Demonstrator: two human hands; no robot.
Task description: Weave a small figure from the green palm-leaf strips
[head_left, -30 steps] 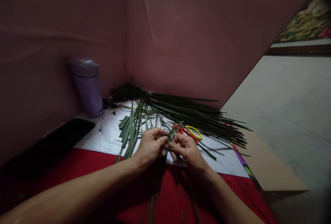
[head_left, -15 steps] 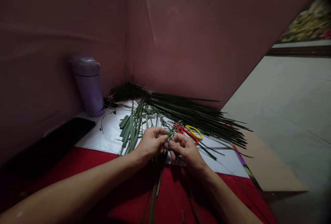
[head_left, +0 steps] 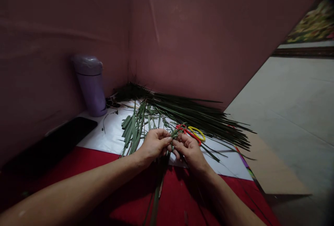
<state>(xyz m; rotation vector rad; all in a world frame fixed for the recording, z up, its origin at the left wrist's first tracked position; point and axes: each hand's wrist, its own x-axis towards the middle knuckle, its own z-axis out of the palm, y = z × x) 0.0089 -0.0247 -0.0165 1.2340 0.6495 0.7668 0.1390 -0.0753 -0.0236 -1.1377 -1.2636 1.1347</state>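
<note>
My left hand (head_left: 156,144) and my right hand (head_left: 188,147) meet at the front of the white sheet, both pinching a small bunch of green leaf strips (head_left: 177,132) between thumbs and fingertips. Long strip ends (head_left: 156,198) hang from under the hands toward me over the red cloth. Just past my right hand lie scissors (head_left: 197,134) with red and yellow handles, partly hidden by the leaves and fingers. Cut leaf pieces (head_left: 130,128) lie in a loose heap to the left of my hands. How the held strips are folded or knotted is too small to tell.
A large bundle of long dark leaves (head_left: 198,113) stretches along the back to the right. At the left stand a purple tumbler (head_left: 91,90) and a flat black object (head_left: 52,146). Pink walls (head_left: 182,38) rise behind the white sheet (head_left: 104,142); red cloth (head_left: 104,180) lies in front.
Both hands stay on the leaf strips, with the fingers shifting slightly and more of the held strips showing above them. The whole view has moved a little.
</note>
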